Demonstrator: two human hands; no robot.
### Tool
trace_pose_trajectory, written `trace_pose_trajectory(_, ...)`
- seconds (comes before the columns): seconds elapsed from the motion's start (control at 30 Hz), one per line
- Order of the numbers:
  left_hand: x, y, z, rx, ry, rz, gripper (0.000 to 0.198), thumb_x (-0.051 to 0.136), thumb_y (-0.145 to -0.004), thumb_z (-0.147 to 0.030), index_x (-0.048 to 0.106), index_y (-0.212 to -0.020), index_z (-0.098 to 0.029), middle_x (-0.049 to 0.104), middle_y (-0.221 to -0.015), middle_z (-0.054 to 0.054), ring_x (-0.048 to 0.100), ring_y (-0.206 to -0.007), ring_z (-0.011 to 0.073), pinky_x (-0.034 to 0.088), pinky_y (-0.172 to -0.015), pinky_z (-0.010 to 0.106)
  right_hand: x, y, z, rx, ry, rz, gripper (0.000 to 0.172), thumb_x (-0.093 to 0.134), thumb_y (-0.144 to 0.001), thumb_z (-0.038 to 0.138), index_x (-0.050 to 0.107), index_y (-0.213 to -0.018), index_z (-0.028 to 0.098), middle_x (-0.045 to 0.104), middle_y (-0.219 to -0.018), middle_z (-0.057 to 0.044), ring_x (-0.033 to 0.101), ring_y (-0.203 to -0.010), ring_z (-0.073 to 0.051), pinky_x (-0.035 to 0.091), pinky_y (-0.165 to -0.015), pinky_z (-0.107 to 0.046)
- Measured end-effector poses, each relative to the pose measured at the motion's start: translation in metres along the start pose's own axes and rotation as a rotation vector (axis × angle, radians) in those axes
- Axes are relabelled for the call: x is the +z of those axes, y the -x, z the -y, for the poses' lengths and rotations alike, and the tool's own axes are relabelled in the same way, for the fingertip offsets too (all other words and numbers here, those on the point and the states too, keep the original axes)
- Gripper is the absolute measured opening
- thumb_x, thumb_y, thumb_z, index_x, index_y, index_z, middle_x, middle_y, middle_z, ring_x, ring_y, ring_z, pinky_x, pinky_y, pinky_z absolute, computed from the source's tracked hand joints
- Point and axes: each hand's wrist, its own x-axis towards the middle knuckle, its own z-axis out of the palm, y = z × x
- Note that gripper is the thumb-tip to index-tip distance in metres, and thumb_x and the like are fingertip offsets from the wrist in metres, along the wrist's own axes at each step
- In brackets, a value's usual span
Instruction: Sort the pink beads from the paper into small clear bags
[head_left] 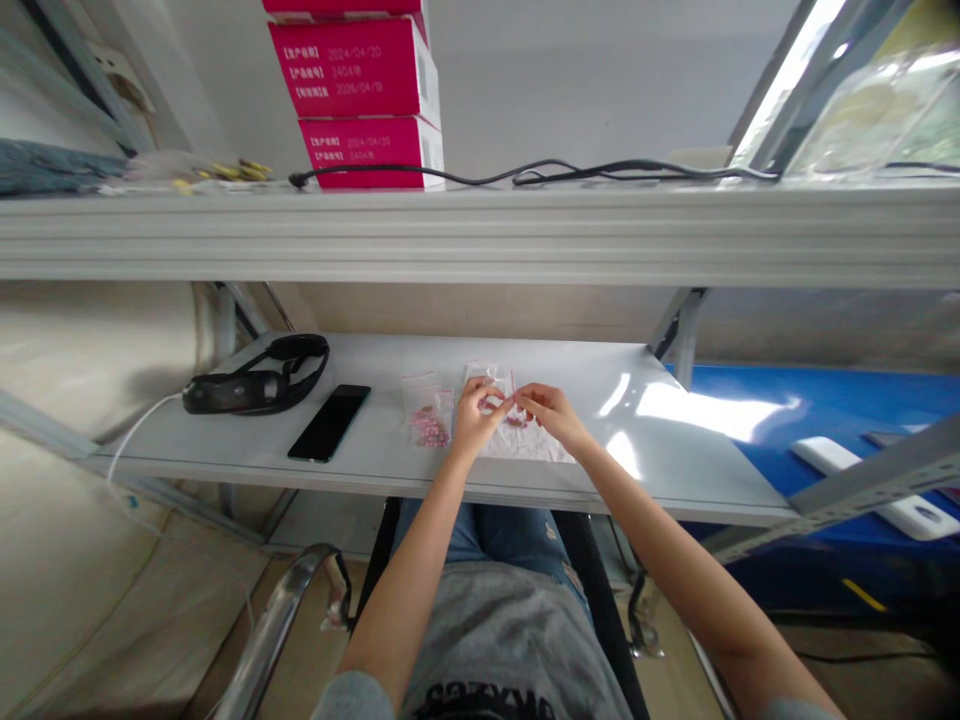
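Observation:
My left hand [478,412] and my right hand [549,408] meet over a white sheet [525,445] on the table. Between their fingertips is a thin pink strip [513,382], pinched from both sides; what it belongs to is too small to tell. Small red pieces show just below my fingers. Behind my left hand lies a clear plastic bag [480,370]. To the left of that hand, clear bags with pink and red beads [430,427] lie flat.
A black phone [330,423] and a black headset-like device [255,388] with a white cable lie at the left. Above the table runs a shelf edge [480,238] with pink boxes [360,70] and black cables.

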Motion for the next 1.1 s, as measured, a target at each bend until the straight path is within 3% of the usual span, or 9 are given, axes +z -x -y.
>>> trace_pose_trajectory(0.13,-0.001,0.001,0.002,0.068,0.058,0.011,0.012,0.065,-0.072,-0.028,0.06,-0.068,-0.018,0.056,-0.094,0.005,0.054,-0.1,0.0193,0.044,-0.083,0.03,-0.003,-0.001,-0.004,-0.08,0.052,0.022,0.022,0.055,-0.074,0.037,0.06,-0.072,0.016,0.057,-0.059,0.0,0.05,-0.051,-0.011,0.04,-0.05,-0.023)
trace_pose_trajectory(0.27,-0.003,0.002,-0.001,0.082,0.09,0.009,0.01,0.063,-0.074,-0.025,0.059,-0.069,-0.018,0.056,-0.096,0.005,0.054,-0.099,0.0178,0.043,-0.084,0.029,-0.004,0.002,0.001,-0.158,0.273,-0.024,0.017,0.055,-0.075,0.031,0.06,-0.067,0.017,0.06,-0.059,0.0,0.052,-0.053,-0.012,0.039,-0.052,-0.024)
trace_pose_trajectory(0.43,-0.003,0.003,-0.002,0.056,0.095,0.028,0.012,0.067,-0.071,-0.029,0.061,-0.07,-0.018,0.053,-0.102,0.006,0.053,-0.102,0.0189,0.047,-0.069,0.024,-0.003,0.008,0.012,-0.217,0.522,-0.077,0.013,0.054,-0.074,0.024,0.062,-0.067,0.018,0.063,-0.065,-0.002,0.053,-0.056,-0.012,0.038,-0.053,-0.023)
trace_pose_trajectory(0.57,-0.002,0.002,0.0,0.04,0.08,0.031,0.01,0.064,-0.074,-0.027,0.063,-0.071,-0.018,0.055,-0.101,0.006,0.053,-0.102,0.0184,0.046,-0.073,0.025,-0.003,0.007,0.008,-0.21,0.411,-0.039,0.017,0.052,-0.077,0.028,0.065,-0.077,0.018,0.067,-0.077,-0.004,0.056,-0.06,-0.013,0.042,-0.055,-0.023)
trace_pose_trajectory(0.77,-0.001,0.002,0.001,0.012,0.093,0.061,0.016,0.064,-0.074,-0.032,0.064,-0.069,-0.017,0.055,-0.103,0.007,0.055,-0.097,0.0178,0.045,-0.071,0.025,-0.005,0.003,0.006,-0.184,0.285,0.0,0.021,0.052,-0.079,0.031,0.067,-0.081,0.017,0.068,-0.076,-0.004,0.058,-0.058,-0.013,0.044,-0.055,-0.024)
trace_pose_trajectory(0.97,0.0,0.003,0.003,0.041,0.101,0.077,0.012,0.061,-0.077,-0.027,0.063,-0.071,-0.017,0.056,-0.102,0.006,0.055,-0.099,0.0174,0.045,-0.081,0.028,-0.007,0.008,0.014,-0.19,0.47,-0.019,0.02,0.053,-0.078,0.031,0.068,-0.083,0.018,0.069,-0.078,-0.003,0.059,-0.058,-0.013,0.042,-0.056,-0.024)
trace_pose_trajectory(1.1,-0.002,0.005,-0.001,0.06,0.045,0.125,0.01,0.058,-0.079,-0.025,0.063,-0.075,-0.017,0.055,-0.106,0.007,0.055,-0.098,0.0171,0.047,-0.075,0.026,-0.008,0.011,0.019,-0.216,0.679,-0.046,0.02,0.053,-0.079,0.032,0.069,-0.083,0.02,0.069,-0.076,-0.003,0.058,-0.059,-0.014,0.038,-0.056,-0.023)
